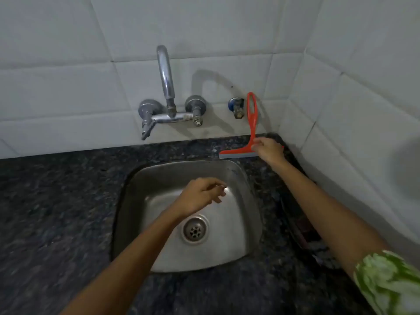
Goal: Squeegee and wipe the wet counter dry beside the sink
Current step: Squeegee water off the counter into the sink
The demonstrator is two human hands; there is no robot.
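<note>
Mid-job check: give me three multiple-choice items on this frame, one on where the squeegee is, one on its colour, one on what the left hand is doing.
1. Where is the squeegee?
A. in the sink basin
B. on the counter behind the sink, by the corner wall
C. hanging from the tap

2. What colour is its handle?
A. blue
B. green
C. red-orange

3. What is the state of the left hand?
A. empty, above the sink
B. holding a cloth
C. turning a tap knob

Answers:
1. B: its blade rests on the dark counter behind the sink, with the right hand on it.
2. C: the looped handle is red-orange against the white tiles.
3. A: the fingers are loosely curled, holding nothing, over the basin.
</note>
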